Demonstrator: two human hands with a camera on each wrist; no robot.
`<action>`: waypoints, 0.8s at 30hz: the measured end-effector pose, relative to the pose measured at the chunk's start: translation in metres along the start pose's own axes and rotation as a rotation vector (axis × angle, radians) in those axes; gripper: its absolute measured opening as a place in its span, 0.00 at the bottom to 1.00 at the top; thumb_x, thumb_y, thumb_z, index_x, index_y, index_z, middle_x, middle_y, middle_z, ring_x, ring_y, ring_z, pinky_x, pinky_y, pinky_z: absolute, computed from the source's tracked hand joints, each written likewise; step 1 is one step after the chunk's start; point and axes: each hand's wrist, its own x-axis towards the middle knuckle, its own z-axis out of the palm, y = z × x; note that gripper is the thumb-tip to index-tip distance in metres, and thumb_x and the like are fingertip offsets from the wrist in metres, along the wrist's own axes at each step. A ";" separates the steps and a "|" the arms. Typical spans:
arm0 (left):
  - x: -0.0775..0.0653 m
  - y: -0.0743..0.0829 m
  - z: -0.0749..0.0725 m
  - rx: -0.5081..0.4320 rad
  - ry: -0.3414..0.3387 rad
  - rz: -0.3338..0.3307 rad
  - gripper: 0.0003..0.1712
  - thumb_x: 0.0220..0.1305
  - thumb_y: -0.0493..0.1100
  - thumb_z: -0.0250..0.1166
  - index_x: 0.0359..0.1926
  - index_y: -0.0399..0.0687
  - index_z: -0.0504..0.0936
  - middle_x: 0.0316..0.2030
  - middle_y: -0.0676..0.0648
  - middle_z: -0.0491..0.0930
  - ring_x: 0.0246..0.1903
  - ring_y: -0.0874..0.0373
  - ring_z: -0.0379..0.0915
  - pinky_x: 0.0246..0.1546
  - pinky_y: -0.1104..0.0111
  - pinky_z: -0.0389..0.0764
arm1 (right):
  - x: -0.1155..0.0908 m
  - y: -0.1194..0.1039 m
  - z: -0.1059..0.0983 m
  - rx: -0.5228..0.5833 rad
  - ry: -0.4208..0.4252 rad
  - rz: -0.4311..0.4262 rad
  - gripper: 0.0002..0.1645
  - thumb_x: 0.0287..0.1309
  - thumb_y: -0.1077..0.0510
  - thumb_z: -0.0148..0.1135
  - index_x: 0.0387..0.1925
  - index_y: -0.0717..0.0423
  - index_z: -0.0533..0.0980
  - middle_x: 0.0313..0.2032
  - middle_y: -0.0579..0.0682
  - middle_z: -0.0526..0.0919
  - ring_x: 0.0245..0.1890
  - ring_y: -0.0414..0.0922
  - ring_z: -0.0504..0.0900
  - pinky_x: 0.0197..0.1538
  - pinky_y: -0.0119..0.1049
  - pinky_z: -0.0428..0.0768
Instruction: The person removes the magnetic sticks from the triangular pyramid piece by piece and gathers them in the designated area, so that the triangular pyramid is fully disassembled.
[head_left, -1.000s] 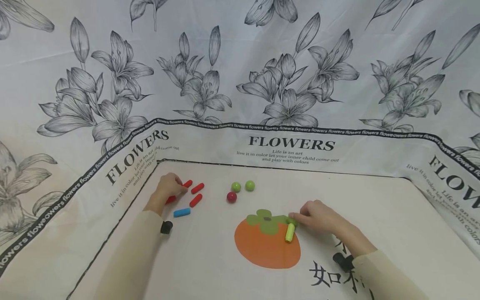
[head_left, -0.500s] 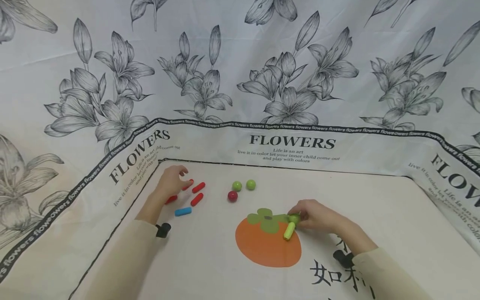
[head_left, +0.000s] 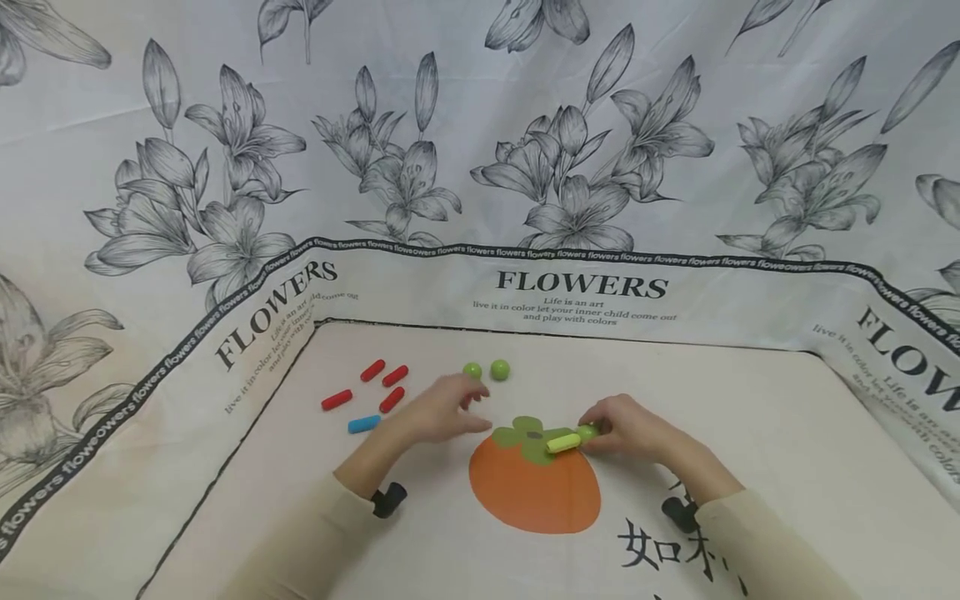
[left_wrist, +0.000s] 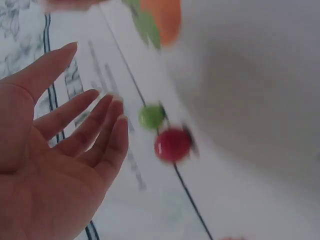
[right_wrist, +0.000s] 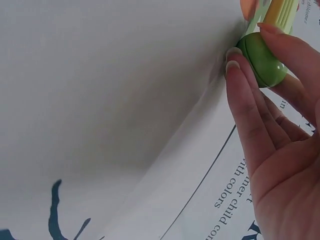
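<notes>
My right hand [head_left: 630, 429] pinches a smooth green ball [right_wrist: 262, 60] between thumb and fingers, over the upper right of a printed orange persimmon [head_left: 532, 496]. A short yellow-green ridged stick [head_left: 564, 442] extends left from the ball across the printed leaves. Left of the print, my left hand [head_left: 442, 410] is in the air with its fingers spread and nothing in them. Beyond it lie two other green balls [head_left: 500, 369]. A red ball [left_wrist: 172, 145] shows in the left wrist view; the left hand hides it in the head view.
Several red sticks [head_left: 372, 371] and one blue stick [head_left: 364, 424] lie at the left of the white cloth-covered table. Printed black characters [head_left: 652, 542] mark the cloth at the front right. A flowered curtain [head_left: 585, 287] encloses the back and sides.
My left hand has left the red sticks and moved right, toward the printed persimmon. In my right hand, the yellow-green stick has swung from pointing down to pointing left.
</notes>
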 end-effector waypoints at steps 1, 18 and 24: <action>0.004 0.006 0.008 -0.010 -0.036 0.009 0.28 0.63 0.49 0.74 0.62 0.44 0.80 0.52 0.45 0.80 0.49 0.53 0.75 0.45 0.66 0.81 | 0.000 0.001 0.001 0.002 0.002 -0.002 0.11 0.55 0.61 0.75 0.42 0.56 0.87 0.30 0.41 0.82 0.30 0.41 0.74 0.34 0.33 0.76; 0.052 0.051 0.074 -0.097 -0.182 0.043 0.12 0.67 0.45 0.71 0.47 0.44 0.88 0.34 0.55 0.82 0.34 0.63 0.75 0.37 0.75 0.79 | 0.001 0.000 0.001 -0.013 0.006 0.012 0.10 0.56 0.59 0.75 0.41 0.56 0.87 0.30 0.41 0.83 0.30 0.40 0.75 0.35 0.33 0.77; 0.054 0.050 0.076 -0.102 -0.180 0.049 0.09 0.68 0.44 0.70 0.44 0.45 0.89 0.33 0.55 0.83 0.33 0.63 0.75 0.37 0.75 0.79 | 0.000 0.000 0.002 -0.007 0.011 0.003 0.09 0.57 0.60 0.74 0.41 0.56 0.87 0.30 0.41 0.82 0.30 0.40 0.75 0.34 0.33 0.76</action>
